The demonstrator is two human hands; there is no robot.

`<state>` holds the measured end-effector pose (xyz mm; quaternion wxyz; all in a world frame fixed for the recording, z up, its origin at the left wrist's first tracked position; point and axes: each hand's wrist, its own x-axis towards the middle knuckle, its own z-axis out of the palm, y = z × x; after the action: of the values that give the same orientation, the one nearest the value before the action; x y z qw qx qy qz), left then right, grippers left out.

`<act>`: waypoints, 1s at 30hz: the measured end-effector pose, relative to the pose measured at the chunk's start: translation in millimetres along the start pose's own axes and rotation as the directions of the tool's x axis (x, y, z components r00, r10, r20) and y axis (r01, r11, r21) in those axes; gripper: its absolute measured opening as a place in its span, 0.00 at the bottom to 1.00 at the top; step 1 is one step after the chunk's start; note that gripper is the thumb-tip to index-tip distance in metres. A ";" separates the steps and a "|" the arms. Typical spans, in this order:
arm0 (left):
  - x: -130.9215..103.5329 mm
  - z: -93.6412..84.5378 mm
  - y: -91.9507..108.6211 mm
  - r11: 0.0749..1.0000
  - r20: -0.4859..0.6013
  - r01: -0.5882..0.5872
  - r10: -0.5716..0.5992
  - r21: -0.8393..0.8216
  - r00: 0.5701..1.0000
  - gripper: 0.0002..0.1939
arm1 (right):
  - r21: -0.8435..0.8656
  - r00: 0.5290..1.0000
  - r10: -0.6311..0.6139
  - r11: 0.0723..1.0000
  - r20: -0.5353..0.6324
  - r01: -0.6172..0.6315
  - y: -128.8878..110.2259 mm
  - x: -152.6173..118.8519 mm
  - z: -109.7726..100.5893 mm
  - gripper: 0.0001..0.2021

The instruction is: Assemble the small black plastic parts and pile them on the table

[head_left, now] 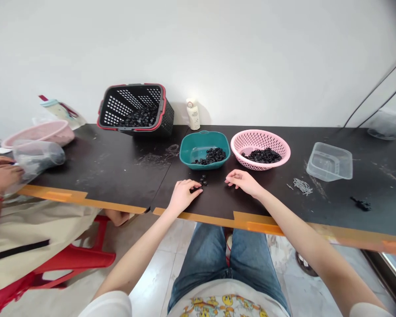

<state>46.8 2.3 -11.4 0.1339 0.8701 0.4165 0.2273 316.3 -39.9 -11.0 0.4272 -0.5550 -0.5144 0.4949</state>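
My left hand [184,194] rests at the front of the black table with its fingers curled and the thumb close to the index finger. Beside its fingertips lie a few small black round pieces [203,179]. Anything in that grip is too small and dark to make out. My right hand [242,181] is over the table to the right, its thumb and fingers pinched together; what they hold, if anything, is hidden. Beyond the hands are a teal basin [188,152] with black pieces inside and a pink mesh basket [277,140] containing more black parts.
A pile of short grey pins [302,186], a clear plastic box [330,163] and a black cluster [362,204] lie to the right. A black basket [168,116] and white bottle [193,115] stand at the back. A co-worker's hands [3,176] are at left.
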 end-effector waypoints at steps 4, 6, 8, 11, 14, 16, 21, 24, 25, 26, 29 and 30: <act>2.2 0.6 -1.9 1.000 -0.063 0.006 -0.006 0.007 0.998 0.10 | -0.010 1.000 0.007 1.000 -0.014 -0.007 2.7 1.0 2.2 0.10; 5.0 -1.6 -1.2 0.999 -0.089 -0.013 0.016 0.035 0.996 0.11 | -0.013 1.000 0.006 1.000 -0.021 -0.007 3.6 1.3 2.7 0.10; 8.2 -6.9 -1.1 0.997 -0.131 -0.032 0.040 0.064 0.991 0.12 | -0.016 1.000 0.006 1.000 -0.029 -0.006 4.5 1.6 2.6 0.10; 13.5 -19.3 -2.3 0.997 -0.258 0.005 0.014 0.074 0.966 0.13 | -0.020 1.000 0.006 1.000 -0.031 -0.007 5.6 2.0 2.3 0.10; 19.1 -32.1 -3.2 0.998 -0.370 0.063 -0.049 0.027 0.928 0.12 | -0.025 1.000 0.010 1.000 -0.021 -0.011 6.4 2.0 2.2 0.10; 24.5 -38.7 -3.1 0.998 -0.400 0.061 -0.056 -0.001 0.915 0.11 | -0.027 1.000 0.014 1.000 -0.017 -0.014 6.8 1.9 2.5 0.09; 57.9 -48.8 -5.2 0.992 -0.318 0.015 0.026 0.126 0.948 0.09 | -0.033 1.000 0.021 0.999 -0.019 -0.021 6.8 1.9 3.6 0.09; 93.0 -50.2 -8.9 0.964 -0.106 -0.017 0.047 0.266 0.993 0.09 | -0.030 1.000 0.018 0.999 -0.021 -0.019 7.1 2.2 3.3 0.09; 104.9 -49.9 -9.3 0.957 -0.041 -0.023 0.036 0.290 0.999 0.08 | -0.029 1.000 0.017 0.999 -0.019 -0.018 7.3 2.4 2.9 0.09; 115.5 -49.5 -8.8 0.955 -0.005 -0.026 0.029 0.296 1.000 0.07 | -0.028 1.000 0.016 0.999 -0.016 -0.017 7.6 2.7 2.4 0.09; 130.7 -48.9 0.6 0.960 -0.013 -0.016 0.020 0.279 1.000 0.08 | -0.030 1.000 0.019 0.999 -0.007 -0.019 8.7 3.3 0.8 0.09; 127.4 -49.0 6.1 0.966 -0.049 -0.021 0.035 0.256 0.998 0.09 | -0.032 1.000 0.021 0.999 -0.004 -0.021 9.1 3.3 0.2 0.09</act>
<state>96.1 100.7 69.5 0.0064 0.8794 0.4335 0.1968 317.4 -37.6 -20.3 0.4140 -0.5681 -0.5156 0.4899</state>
